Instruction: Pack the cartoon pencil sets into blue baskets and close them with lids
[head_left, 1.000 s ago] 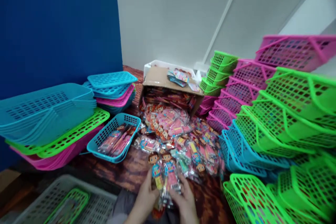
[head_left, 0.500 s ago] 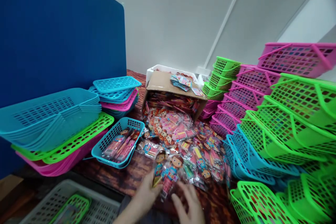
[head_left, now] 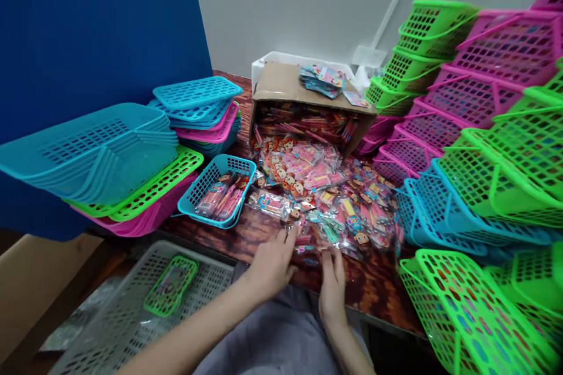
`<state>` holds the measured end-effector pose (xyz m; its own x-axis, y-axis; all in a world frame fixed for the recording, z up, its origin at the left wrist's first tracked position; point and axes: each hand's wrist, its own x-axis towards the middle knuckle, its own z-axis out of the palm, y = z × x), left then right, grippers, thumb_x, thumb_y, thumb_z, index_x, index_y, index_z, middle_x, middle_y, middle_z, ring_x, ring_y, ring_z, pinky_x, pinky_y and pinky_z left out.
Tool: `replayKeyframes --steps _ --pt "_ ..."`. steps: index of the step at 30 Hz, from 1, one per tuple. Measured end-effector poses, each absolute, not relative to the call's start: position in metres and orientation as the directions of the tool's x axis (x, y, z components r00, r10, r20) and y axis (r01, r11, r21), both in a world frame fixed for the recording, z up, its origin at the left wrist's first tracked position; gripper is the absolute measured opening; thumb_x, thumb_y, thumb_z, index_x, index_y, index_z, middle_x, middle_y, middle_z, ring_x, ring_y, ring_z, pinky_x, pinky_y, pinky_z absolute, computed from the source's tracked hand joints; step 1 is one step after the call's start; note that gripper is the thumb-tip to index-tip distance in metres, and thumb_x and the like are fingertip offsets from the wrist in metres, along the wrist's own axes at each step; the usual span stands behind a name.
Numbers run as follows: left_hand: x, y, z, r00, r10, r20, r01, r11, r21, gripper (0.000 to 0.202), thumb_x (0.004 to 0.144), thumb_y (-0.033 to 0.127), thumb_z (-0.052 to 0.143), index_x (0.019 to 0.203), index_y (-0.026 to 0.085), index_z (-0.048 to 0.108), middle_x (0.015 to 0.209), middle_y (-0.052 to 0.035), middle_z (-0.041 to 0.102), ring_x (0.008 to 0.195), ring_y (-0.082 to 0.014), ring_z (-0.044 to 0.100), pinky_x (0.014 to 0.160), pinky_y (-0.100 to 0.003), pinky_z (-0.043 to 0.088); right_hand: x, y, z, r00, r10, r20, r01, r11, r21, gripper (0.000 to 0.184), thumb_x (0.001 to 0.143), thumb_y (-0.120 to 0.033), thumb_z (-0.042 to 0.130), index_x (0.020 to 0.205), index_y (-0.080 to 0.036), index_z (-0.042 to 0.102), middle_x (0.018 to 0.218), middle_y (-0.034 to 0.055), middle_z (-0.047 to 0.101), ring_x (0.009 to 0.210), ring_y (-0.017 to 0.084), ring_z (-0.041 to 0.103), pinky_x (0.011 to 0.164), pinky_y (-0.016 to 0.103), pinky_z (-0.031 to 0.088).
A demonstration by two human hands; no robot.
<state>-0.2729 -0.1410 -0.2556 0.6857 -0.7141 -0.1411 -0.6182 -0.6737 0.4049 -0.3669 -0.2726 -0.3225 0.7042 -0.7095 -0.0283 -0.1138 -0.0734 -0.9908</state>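
Note:
My left hand (head_left: 273, 261) reaches over the near edge of the pile, fingers stretched and thumb apart. Its fingertips touch a clear plastic packet (head_left: 303, 241) with pink and blue contents. My right hand (head_left: 333, 288) is on the packet's other side, fingers extended at its right edge. Neither hand visibly closes round it. Beyond the hands spreads a heap of clear packets (head_left: 303, 171) with cartoon heads. To the left of the heap, a blue basket (head_left: 187, 204) contains several similar packets (head_left: 224, 194).
An open cardboard box (head_left: 281, 79) full of packets stands behind the heap, cards (head_left: 323, 79) on top. Stacked blue baskets (head_left: 109, 146) stand left. Green baskets (head_left: 479, 181) and pink baskets (head_left: 484, 88) rise at right. A grey crate (head_left: 206, 287) below holds a small green basket (head_left: 171, 287).
The camera has tilted downward. The packets that my left hand held up are down at the heap's near edge. My left hand's grip has loosened, and both hands have moved forward.

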Motion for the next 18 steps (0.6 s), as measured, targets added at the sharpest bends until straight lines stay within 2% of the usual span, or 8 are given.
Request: replayKeyframes --steps 2,4,7,9,12,15,18 --pt "-0.276 -0.141 -0.256 0.701 -0.696 -0.159 -0.611 -0.7 0.37 0.086 0.077 0.014 0.061 0.153 0.018 0.02 0.129 -0.0154 0.054 0.113 -0.0311 0.058 0.086 -0.037 0.051 -0.368 -0.271 -0.322 0.722 -0.688 -0.071 -0.129 -0.032 -0.991 0.057 0.095 -0.057 0.041 0.135 -0.019 0.052 0.134 0.0106 0.061 0.122 0.024 0.057 0.102 0.036 0.044" --pt "-0.278 -0.14 -0.258 0.696 -0.7 -0.161 -0.617 -0.698 0.363 0.076 0.08 0.007 0.053 0.149 0.019 0.025 0.125 -0.0138 0.056 0.114 -0.0279 0.058 0.088 -0.035 0.051 -0.37 -0.274 -0.318 0.714 -0.698 -0.046 -0.13 -0.068 -0.989 0.058 0.095 -0.056 0.041 0.141 -0.021 0.047 0.143 0.0104 0.054 0.131 0.024 0.05 0.107 0.038 0.039" --pt "-0.277 -0.136 -0.263 0.658 -0.744 -0.114 -0.643 -0.635 0.429 0.06 0.085 0.003 0.042 0.142 0.019 0.035 0.122 -0.0129 0.058 0.115 -0.025 0.057 0.093 -0.036 0.049 -0.373 -0.283 -0.307 0.663 -0.731 0.159 -0.044 -0.251 -0.967 0.059 0.096 -0.051 0.041 0.148 -0.024 0.037 0.152 0.0101 0.042 0.139 0.025 0.039 0.114 0.043 0.031" --pt "-0.276 -0.133 -0.266 0.64 -0.765 -0.069 -0.648 -0.587 0.485 0.057 0.087 0.004 0.041 0.141 0.02 0.035 0.123 -0.0119 0.057 0.113 -0.0239 0.058 0.094 -0.035 0.049 -0.371 -0.288 -0.302 0.684 -0.685 0.251 -0.011 -0.354 -0.935 0.055 0.096 -0.049 0.043 0.144 -0.023 0.043 0.15 0.011 0.044 0.138 0.027 0.04 0.114 0.046 0.029" --pt "-0.274 -0.127 -0.268 0.637 -0.77 -0.033 -0.636 -0.549 0.543 0.054 0.088 0.008 0.047 0.14 0.021 0.037 0.124 -0.0104 0.057 0.111 -0.0235 0.059 0.094 -0.034 0.048 -0.363 -0.29 -0.3 0.743 -0.645 0.176 -0.058 -0.325 -0.944 0.046 0.095 -0.049 0.044 0.128 -0.02 0.057 0.129 0.0122 0.061 0.122 0.026 0.055 0.107 0.045 0.037" --pt "-0.272 -0.119 -0.269 0.674 -0.739 -0.023 -0.61 -0.573 0.548 0.047 0.088 0.014 0.055 0.133 0.02 0.045 0.126 -0.0109 0.059 0.117 -0.0269 0.057 0.097 -0.037 0.047 -0.353 -0.291 -0.304 0.731 -0.678 0.08 -0.087 -0.21 -0.974 0.044 0.096 -0.051 0.041 0.112 -0.018 0.064 0.11 0.0109 0.069 0.105 0.025 0.062 0.099 0.042 0.043" --pt "-0.272 -0.111 -0.272 0.712 -0.702 -0.015 -0.568 -0.589 0.575 0.048 0.088 0.018 0.06 0.134 0.021 0.045 0.129 -0.0111 0.06 0.118 -0.0274 0.058 0.097 -0.038 0.047 -0.35 -0.29 -0.307 0.749 -0.66 0.055 -0.075 -0.167 -0.983 0.045 0.096 -0.052 0.041 0.106 -0.017 0.067 0.112 0.0108 0.069 0.11 0.025 0.06 0.101 0.04 0.042"
